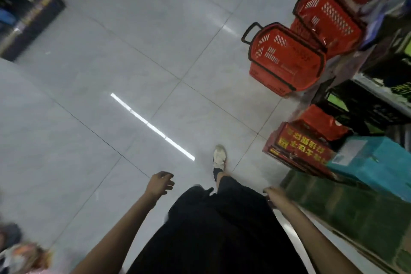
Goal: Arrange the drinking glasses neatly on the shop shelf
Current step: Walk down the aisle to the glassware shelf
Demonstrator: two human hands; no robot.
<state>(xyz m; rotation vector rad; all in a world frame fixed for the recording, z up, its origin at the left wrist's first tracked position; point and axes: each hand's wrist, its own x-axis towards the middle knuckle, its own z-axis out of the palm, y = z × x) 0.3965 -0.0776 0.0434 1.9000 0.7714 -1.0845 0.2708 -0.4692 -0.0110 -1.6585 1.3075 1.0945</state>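
No drinking glasses show in the head view. I look down at a grey tiled floor [133, 62] while walking. My left hand [160, 182] hangs in front of me with loosely curled fingers and holds nothing. My right hand [272, 193] hangs at my right side next to my black clothing; it is blurred and only partly visible, with nothing seen in it. One foot in a white shoe [219, 158] is stepped forward on the tiles.
Two red shopping baskets [287, 60] [329, 18] stand on the floor at the right. A shop shelf [378, 87] runs down the right edge with a red box [298, 144], a teal box [373, 162] and green cartons [347, 207]. A dark display [26, 20] stands far left.
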